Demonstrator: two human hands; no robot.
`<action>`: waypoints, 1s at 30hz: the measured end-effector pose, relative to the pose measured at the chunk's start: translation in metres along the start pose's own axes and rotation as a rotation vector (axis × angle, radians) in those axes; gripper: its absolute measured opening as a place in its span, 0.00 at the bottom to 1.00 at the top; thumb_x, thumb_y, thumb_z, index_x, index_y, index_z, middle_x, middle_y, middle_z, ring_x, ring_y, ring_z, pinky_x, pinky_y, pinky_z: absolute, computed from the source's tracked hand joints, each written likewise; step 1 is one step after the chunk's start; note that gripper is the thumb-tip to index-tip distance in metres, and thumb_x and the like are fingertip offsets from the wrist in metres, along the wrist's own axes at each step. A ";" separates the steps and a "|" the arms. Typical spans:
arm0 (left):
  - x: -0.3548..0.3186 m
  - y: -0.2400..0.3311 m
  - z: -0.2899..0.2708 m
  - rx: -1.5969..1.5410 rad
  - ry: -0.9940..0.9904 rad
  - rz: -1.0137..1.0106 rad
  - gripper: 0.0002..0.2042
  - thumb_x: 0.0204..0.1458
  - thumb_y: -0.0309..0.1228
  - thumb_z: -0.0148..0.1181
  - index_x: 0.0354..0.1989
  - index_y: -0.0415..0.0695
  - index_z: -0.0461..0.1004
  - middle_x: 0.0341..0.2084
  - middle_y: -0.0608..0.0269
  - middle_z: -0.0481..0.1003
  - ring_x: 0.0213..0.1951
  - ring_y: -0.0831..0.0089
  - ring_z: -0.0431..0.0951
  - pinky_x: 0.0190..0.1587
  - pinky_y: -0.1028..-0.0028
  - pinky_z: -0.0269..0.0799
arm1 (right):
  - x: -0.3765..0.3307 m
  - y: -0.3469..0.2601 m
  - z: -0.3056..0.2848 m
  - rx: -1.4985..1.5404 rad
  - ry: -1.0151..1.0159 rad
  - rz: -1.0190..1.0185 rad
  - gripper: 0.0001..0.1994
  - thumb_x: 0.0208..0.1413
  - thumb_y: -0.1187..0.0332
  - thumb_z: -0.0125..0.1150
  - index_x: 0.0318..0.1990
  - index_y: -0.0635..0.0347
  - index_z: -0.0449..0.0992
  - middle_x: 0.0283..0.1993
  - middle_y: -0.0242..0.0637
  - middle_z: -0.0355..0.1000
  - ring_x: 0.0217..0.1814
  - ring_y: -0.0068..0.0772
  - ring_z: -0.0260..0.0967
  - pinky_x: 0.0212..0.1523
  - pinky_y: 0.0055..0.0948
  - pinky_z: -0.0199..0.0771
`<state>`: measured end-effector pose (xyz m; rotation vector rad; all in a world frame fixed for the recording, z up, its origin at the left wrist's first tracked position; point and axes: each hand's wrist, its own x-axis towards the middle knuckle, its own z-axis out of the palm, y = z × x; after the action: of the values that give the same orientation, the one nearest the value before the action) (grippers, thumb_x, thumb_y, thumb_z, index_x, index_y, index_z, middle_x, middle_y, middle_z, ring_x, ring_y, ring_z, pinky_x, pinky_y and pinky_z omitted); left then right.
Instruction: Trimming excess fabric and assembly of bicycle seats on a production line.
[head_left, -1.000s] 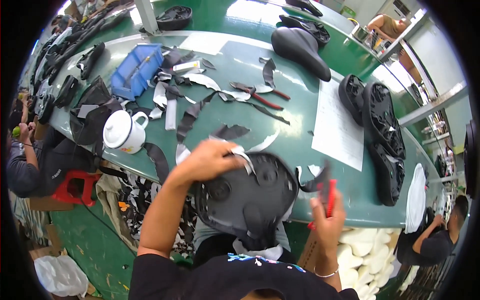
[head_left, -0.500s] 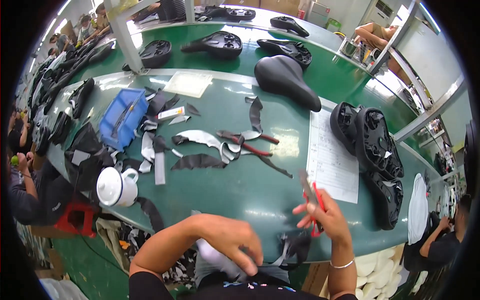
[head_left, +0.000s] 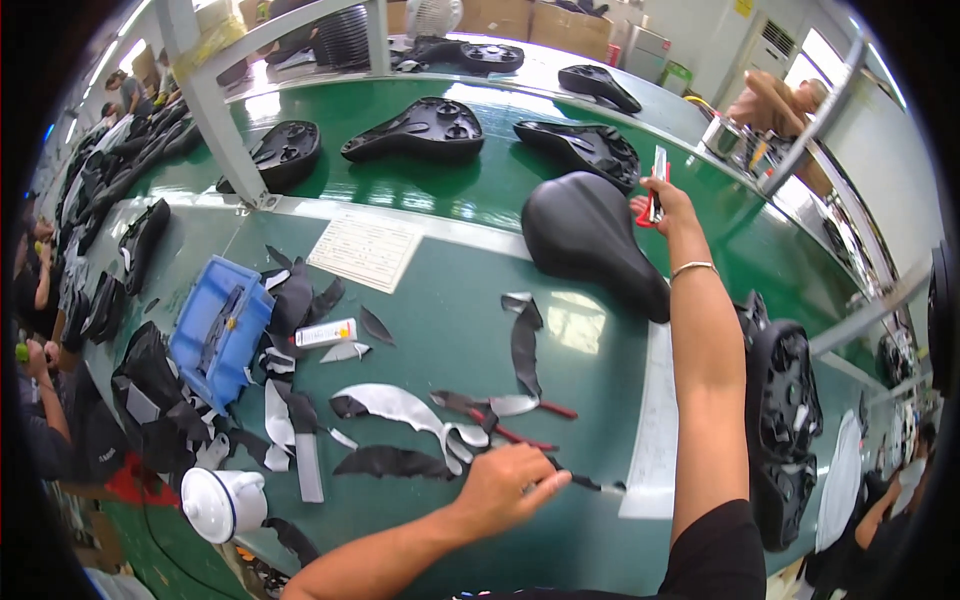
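My right hand [head_left: 672, 203] is stretched far forward over the green surface, closed on red-handled scissors [head_left: 655, 192] with the blades pointing away from me. Just left of it rests a smooth black bicycle saddle [head_left: 585, 225], its narrow nose toward me. My left hand [head_left: 508, 488] is low over the table, loosely curled with the thumb apart from the fingers, and I see nothing in it. Beside it lie red-handled pliers [head_left: 524, 440], a white-and-black curved offcut [head_left: 400, 406] and a dark strip [head_left: 390, 461].
A blue tray [head_left: 205, 335], black scraps and a small white box [head_left: 326, 333] lie left. A white enamel mug [head_left: 222, 503] stands near the edge. Upturned saddles [head_left: 415, 130] line the green surface; more are stacked right [head_left: 785, 400]. A metal post [head_left: 205, 110] rises at left.
My right hand has moved forward with the scissors, from the near right of the table past the saddle. My left hand has moved from close to my body out over the table, near the pliers.
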<state>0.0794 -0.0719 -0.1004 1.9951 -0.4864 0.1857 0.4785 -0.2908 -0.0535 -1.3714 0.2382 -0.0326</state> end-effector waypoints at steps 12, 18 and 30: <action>0.000 0.002 -0.001 -0.016 0.048 -0.019 0.11 0.51 0.35 0.59 0.23 0.41 0.73 0.21 0.58 0.70 0.27 0.60 0.73 0.30 0.65 0.68 | 0.019 -0.029 -0.002 -0.129 -0.115 -0.135 0.16 0.43 0.60 0.66 0.36 0.59 0.71 0.25 0.34 0.68 0.18 0.29 0.67 0.19 0.24 0.70; 0.000 -0.008 0.008 -0.268 0.181 -0.043 0.10 0.54 0.31 0.57 0.27 0.37 0.71 0.23 0.54 0.69 0.28 0.59 0.70 0.31 0.68 0.67 | -0.183 -0.069 -0.035 -0.057 -0.235 -0.106 0.12 0.49 0.64 0.61 0.38 0.58 0.67 0.27 0.32 0.67 0.24 0.30 0.71 0.27 0.28 0.75; -0.072 0.044 -0.026 -1.226 0.503 -0.616 0.19 0.49 0.35 0.53 0.50 0.42 0.63 0.41 0.57 0.70 0.41 0.69 0.74 0.43 0.68 0.75 | -0.521 0.066 -0.098 -0.485 -0.607 -0.028 0.14 0.52 0.68 0.61 0.44 0.63 0.70 0.28 0.32 0.74 0.25 0.21 0.71 0.27 0.22 0.71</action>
<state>-0.0018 -0.0474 -0.0761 0.7603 0.3241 -0.0198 -0.0560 -0.2880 -0.0571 -1.7944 -0.3037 0.4386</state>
